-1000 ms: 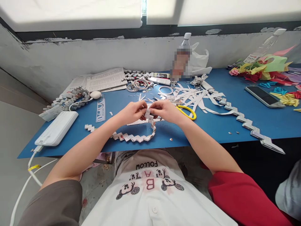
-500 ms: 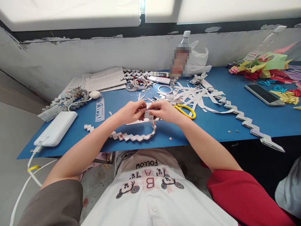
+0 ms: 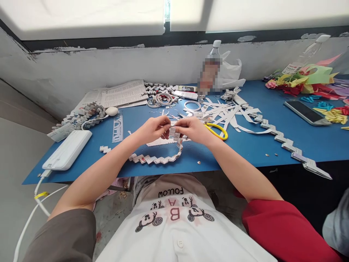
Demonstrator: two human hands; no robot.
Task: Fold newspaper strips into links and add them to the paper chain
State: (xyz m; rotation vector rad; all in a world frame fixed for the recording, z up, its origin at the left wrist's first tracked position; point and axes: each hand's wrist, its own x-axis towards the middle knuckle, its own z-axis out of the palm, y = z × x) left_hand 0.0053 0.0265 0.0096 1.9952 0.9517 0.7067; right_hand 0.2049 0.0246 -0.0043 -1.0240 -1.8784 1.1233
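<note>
Both hands meet over the blue table at the end of a zigzag chain folded from printed paper (image 3: 163, 159). My left hand (image 3: 156, 129) is closed, fingertips pinched at the chain's end; exactly what lies between them is too small to make out. My right hand (image 3: 192, 130) pinches the chain's end link between thumb and fingers. From there the chain curves down and runs left along the table, passing behind my left forearm. Beneath the hands lies a printed paper sheet (image 3: 158, 142). Yellow-handled scissors (image 3: 218, 131) rest just beyond my right wrist.
White paper strips (image 3: 230, 112) and a second folded chain (image 3: 283, 140) lie to the right, near a phone (image 3: 307, 112). On the left are a white power bank (image 3: 68, 150), a clear ruler (image 3: 117, 129) and newspapers (image 3: 122, 94). A bottle (image 3: 209, 69) stands at the back.
The view has shifted slightly, so the scene sits a little lower and to the right. My fingers have moved only slightly at the chain's end.
</note>
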